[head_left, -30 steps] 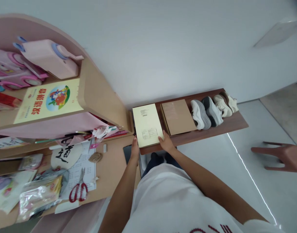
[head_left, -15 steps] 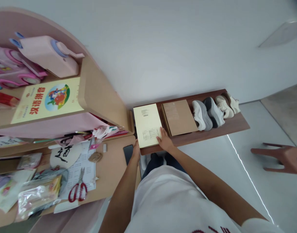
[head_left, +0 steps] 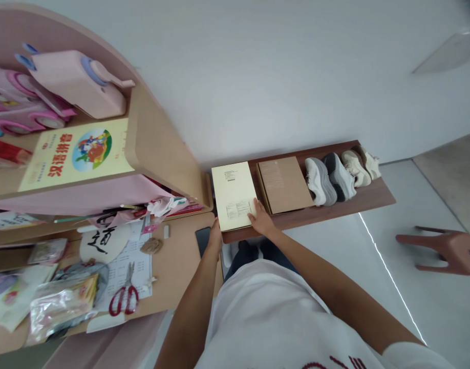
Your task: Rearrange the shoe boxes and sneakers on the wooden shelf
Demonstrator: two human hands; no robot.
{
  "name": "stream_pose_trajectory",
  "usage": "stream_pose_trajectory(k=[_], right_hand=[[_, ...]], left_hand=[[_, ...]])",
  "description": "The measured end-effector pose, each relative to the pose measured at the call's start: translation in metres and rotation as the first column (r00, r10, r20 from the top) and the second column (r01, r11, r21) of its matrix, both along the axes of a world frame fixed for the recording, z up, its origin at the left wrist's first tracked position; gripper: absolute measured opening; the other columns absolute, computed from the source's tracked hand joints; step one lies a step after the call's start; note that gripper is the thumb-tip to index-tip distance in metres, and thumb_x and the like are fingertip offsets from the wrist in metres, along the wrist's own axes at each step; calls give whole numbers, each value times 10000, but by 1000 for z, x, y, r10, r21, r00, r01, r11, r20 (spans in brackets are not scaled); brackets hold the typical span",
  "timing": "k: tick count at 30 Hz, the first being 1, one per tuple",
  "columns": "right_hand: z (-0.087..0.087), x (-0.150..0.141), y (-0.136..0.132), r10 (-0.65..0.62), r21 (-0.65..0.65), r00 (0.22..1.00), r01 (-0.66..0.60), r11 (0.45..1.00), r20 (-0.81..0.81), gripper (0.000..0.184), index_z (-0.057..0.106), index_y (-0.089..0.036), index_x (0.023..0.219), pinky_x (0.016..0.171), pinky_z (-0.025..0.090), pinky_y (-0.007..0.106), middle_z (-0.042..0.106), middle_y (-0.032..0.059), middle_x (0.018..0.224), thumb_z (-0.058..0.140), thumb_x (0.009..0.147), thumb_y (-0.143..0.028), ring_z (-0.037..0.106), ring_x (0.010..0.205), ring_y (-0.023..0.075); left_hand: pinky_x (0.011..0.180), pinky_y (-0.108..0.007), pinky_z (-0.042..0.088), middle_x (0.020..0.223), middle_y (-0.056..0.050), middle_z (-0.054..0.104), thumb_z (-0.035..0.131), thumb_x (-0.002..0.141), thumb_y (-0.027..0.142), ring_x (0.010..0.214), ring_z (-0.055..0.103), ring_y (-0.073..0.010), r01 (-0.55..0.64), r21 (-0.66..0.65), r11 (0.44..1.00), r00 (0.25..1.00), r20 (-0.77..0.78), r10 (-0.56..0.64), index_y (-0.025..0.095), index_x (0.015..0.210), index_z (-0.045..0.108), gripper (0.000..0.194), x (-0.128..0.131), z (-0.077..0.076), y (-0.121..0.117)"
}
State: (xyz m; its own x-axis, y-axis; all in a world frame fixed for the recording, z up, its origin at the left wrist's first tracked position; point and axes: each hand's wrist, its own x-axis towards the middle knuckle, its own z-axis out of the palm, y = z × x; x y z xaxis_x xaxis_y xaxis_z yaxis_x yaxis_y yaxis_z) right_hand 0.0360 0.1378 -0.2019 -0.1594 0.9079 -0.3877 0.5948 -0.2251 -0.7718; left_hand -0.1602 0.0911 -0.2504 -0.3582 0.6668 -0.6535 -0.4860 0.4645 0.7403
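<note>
A pale box (head_left: 233, 189) is held at its near corners between the left hand (head_left: 215, 237) and right hand (head_left: 263, 221) on a brown shelf (head_left: 376, 191), with a cardboard box (head_left: 286, 187) and shoes (head_left: 321, 180) lined up alongside.

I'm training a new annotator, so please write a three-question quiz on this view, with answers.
1. True or false: the person's right hand is touching the cream box.
2. What lies between the cream box and the shoes?
3. The handles of the scissors are: (a) blue, (b) red, (c) black.

Key: 1. True. 2. The brown box. 3. (b).
</note>
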Motion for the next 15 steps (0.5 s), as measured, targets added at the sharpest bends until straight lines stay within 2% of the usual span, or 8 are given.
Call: stream_pose_trajectory(k=[4, 8, 11, 13, 15], right_hand=[[4, 1, 3, 1, -2, 1000, -1, 1000, -10, 828, 96, -170, 1634, 1257, 234, 455, 188, 103, 1692, 494, 938, -380, 150, 1568, 259], [5, 3, 7, -3, 15, 999, 3, 1000, -32, 828, 142, -156, 1626, 1258, 229, 448, 247, 122, 1672, 508, 935, -428, 194, 1557, 267], [4, 5, 10, 13, 50, 998, -10, 999, -59, 828, 186, -178, 1618, 1260, 223, 466, 310, 119, 1648, 505, 932, -516, 247, 1539, 281], [1, 8, 11, 18, 75, 997, -13, 997, -72, 836, 218, -178, 1610, 1259, 223, 483, 348, 130, 1628, 491, 928, -576, 279, 1525, 297], [-1, 10, 13, 20, 101, 996, -12, 995, -83, 843, 251, -167, 1601, 1257, 225, 491, 372, 145, 1610, 463, 926, -625, 301, 1515, 306]], left_hand=[[828, -345, 543, 1009, -79, 761, 697, 777, 534, 967, 697, -238, 7, -38, 999, 999, 52, -5, 172, 1021, 708, 437, -1, 16, -2], [786, -313, 542, 1057, -71, 749, 681, 805, 545, 971, 692, -222, -6, -59, 998, 1000, 8, 7, 198, 1124, 691, 471, -5, 32, -5], [773, -288, 537, 1120, -59, 732, 688, 820, 488, 969, 689, -192, -41, -44, 998, 998, -39, 40, 232, 1209, 656, 467, -8, 41, -5], [749, -273, 532, 1110, -56, 731, 703, 811, 449, 936, 690, -178, -57, -41, 998, 996, -74, 54, 234, 1206, 652, 453, -9, 46, -4], [713, -262, 526, 1047, -54, 739, 706, 800, 441, 886, 689, -173, -51, -44, 998, 995, -91, 46, 218, 1122, 682, 392, -11, 51, -2]])
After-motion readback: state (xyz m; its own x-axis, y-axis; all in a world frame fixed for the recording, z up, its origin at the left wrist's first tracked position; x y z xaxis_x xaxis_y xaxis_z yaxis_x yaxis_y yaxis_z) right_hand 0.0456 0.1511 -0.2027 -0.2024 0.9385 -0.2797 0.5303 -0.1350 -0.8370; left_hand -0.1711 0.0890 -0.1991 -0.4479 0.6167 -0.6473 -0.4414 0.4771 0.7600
